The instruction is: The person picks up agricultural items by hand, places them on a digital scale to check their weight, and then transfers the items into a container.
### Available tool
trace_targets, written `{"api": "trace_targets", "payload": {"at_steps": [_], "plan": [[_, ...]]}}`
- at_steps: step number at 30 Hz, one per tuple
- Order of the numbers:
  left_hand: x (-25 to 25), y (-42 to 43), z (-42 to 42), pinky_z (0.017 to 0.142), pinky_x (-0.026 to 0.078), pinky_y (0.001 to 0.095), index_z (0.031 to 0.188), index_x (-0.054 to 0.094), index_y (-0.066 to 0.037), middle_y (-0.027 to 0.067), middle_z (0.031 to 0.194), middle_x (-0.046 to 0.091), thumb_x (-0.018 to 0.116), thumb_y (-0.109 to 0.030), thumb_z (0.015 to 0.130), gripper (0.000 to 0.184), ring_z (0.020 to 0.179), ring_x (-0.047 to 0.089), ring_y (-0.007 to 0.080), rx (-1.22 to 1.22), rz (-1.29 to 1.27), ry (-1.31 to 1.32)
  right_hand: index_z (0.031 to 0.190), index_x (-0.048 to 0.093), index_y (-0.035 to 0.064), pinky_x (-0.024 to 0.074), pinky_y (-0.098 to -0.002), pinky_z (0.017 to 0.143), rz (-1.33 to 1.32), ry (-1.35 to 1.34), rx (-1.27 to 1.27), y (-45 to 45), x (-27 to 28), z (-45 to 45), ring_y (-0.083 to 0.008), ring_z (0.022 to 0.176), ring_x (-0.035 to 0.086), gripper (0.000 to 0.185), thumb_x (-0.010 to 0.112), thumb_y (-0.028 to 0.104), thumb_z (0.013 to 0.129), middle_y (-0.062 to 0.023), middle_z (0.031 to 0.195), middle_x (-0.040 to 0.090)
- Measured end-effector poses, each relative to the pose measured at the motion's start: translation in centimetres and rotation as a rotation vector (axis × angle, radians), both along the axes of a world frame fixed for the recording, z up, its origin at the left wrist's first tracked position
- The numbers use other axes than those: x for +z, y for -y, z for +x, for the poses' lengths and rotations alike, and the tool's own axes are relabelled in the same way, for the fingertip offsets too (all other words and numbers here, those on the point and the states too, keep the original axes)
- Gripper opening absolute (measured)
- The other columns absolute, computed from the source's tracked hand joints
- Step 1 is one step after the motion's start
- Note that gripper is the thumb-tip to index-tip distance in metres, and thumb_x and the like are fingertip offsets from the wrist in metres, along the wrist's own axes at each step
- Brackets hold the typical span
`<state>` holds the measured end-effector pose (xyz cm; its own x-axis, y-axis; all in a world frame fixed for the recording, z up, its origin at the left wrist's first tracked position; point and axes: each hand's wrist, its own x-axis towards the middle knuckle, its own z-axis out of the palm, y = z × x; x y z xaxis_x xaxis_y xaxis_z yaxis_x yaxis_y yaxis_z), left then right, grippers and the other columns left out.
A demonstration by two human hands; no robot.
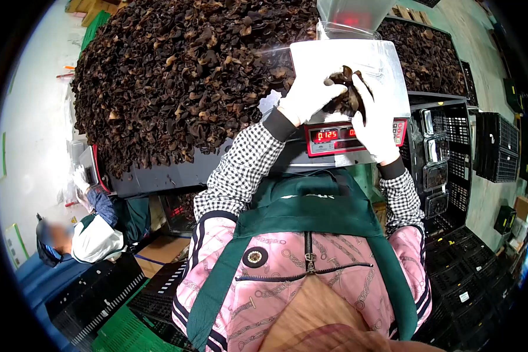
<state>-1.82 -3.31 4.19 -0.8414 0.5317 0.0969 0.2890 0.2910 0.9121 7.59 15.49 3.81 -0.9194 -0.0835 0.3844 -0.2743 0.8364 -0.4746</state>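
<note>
A small clump of dark brown wood ear mushrooms point(347, 100) sits over the white plate of a digital scale point(398, 88) with a red-rimmed front. Its lit display point(327, 135) reads 0.125. My left hand point(312, 97), in a white glove, presses the clump from the left with thumb and fingers. From the right, my gloved right hand point(374, 120) curves round the same clump, its fingers pointing away from me. Whether a clear tray lies under the mushrooms I cannot tell.
A large heap of wood ears point(188, 76) covers the table to the left; more fill a bin point(425, 56) at the far right. Clear plastic containers point(355, 14) stand behind the scale. A black crate point(457, 132) holds several clear packs. At left, a co-worker point(102, 232) works beside another scale point(90, 167).
</note>
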Motion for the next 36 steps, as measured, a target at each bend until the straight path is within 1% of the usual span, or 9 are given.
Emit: {"api": "trace_targets", "payload": {"at_steps": [4, 7, 11, 19, 21, 24, 29, 33, 36], "plan": [[0.8, 1.2, 0.3, 0.075, 0.055, 0.0254, 0.124, 0.067, -0.006, 0.0108, 0.096, 0.074, 0.072, -0.019, 0.089, 0.038, 0.084, 0.070, 0.0141, 0.054, 0.003, 0.071, 0.145, 0.046, 0.0040, 0.0322, -0.0462, 0.115, -0.121, -0.009, -0.041, -1.5, -1.5, 1.0, -0.0374, 0.132, 0.045, 0.069, 0.058, 0.003, 0.076, -0.0187, 0.141, 0.050], [-0.3, 3.7, -0.1, 0.074, 0.055, 0.0252, 0.118, 0.069, -0.003, 0.0101, 0.100, 0.074, 0.067, -0.014, 0.094, 0.027, 0.087, 0.070, 0.0127, 0.194, -0.039, -0.136, 0.143, 0.045, 0.0017, 0.0324, -0.0426, 0.116, -0.221, -0.016, -0.119, -2.6, -2.6, 1.6, -0.0338, 0.134, 0.046, 0.067, 0.056, -0.002, 0.077, -0.0176, 0.141, 0.051], [-1.7, 7.6, -0.6, 0.074, 0.054, 0.0231, 0.117, 0.071, -0.001, 0.0068, 0.103, 0.075, 0.066, -0.009, 0.093, 0.025, 0.088, 0.069, 0.0111, 0.357, 0.130, 0.127, 0.136, 0.051, 0.0025, 0.0362, -0.0403, 0.112, -0.251, -0.051, -0.171, -3.0, -1.7, 2.1, -0.0299, 0.128, 0.051, 0.058, 0.057, -0.006, 0.079, -0.0154, 0.136, 0.055], [-6.5, 10.9, 1.9, 0.080, 0.054, 0.0360, 0.095, 0.073, -0.006, 0.0108, 0.092, 0.072, 0.064, -0.019, 0.089, 0.017, 0.088, 0.069, 0.0282, 0.386, -0.282, -0.155, 0.102, 0.069, 0.0064, 0.0430, -0.0417, 0.099, -0.084, -0.035, -0.215, -3.4, -3.9, 2.4, -0.0285, 0.119, 0.053, 0.017, 0.070, 0.007, 0.086, -0.0134, 0.127, 0.057], [-12.2, 10.9, 2.2, 0.083, 0.052, 0.0383, 0.103, 0.070, -0.007, 0.0109, 0.098, 0.068, 0.066, -0.023, 0.088, 0.023, 0.094, 0.066, 0.0291, 0.204, -0.488, -0.476, 0.104, 0.069, 0.0059, 0.0436, -0.0410, 0.100, -0.038, -0.071, -0.218, -3.6, -4.0, 2.2, -0.0281, 0.118, 0.054, 0.018, 0.069, 0.007, 0.086, -0.0133, 0.128, 0.057], [-11.8, 7.3, 3.1, 0.090, 0.049, 0.0410, 0.119, 0.061, -0.006, 0.0145, 0.114, 0.062, 0.067, -0.026, 0.088, 0.037, 0.105, 0.059, 0.0328, 0.261, -0.641, -0.450, 0.104, 0.069, 0.0060, 0.0446, -0.0411, 0.098, -0.046, -0.125, -0.239, -3.0, -2.9, 2.2, -0.0302, 0.114, 0.057, 0.020, 0.069, 0.005, 0.084, -0.0144, 0.122, 0.060], [-16.4, 7.9, 2.5, 0.093, 0.049, 0.0415, 0.111, 0.066, -0.002, 0.0170, 0.107, 0.066, 0.063, -0.016, 0.091, 0.025, 0.103, 0.061, 0.0347, 0.376, -0.397, -0.401, 0.110, 0.067, 0.0065, 0.0426, -0.0413, 0.101, -0.110, -0.166, -0.266, -3.1, -2.3, 3.0, -0.0308, 0.115, 0.056, 0.025, 0.066, 0.005, 0.085, -0.0141, 0.121, 0.060], [-14.4, 10.0, 2.3, 0.091, 0.052, 0.0394, 0.112, 0.068, 0.002, 0.0195, 0.108, 0.070, 0.064, -0.014, 0.090, 0.028, 0.102, 0.067, 0.0345, 0.533, -0.233, -0.074, 0.110, 0.067, 0.0050, 0.0428, -0.0419, 0.102, -0.138, -0.151, -0.331, -4.0, -3.0, 4.2, -0.0303, 0.115, 0.056, 0.024, 0.065, 0.004, 0.086, -0.0135, 0.123, 0.060], [-9.4, 10.9, 2.1, 0.077, 0.054, 0.0279, 0.114, 0.068, 0.003, 0.0098, 0.100, 0.074, 0.066, -0.009, 0.090, 0.028, 0.084, 0.068, 0.0143, 0.586, 0.064, 0.226, 0.114, 0.067, 0.0046, 0.0423, -0.0427, 0.103, -0.153, -0.148, -0.379, -4.1, -2.9, 5.0, -0.0307, 0.116, 0.056, 0.027, 0.064, 0.006, 0.087, -0.0139, 0.123, 0.061]]}}
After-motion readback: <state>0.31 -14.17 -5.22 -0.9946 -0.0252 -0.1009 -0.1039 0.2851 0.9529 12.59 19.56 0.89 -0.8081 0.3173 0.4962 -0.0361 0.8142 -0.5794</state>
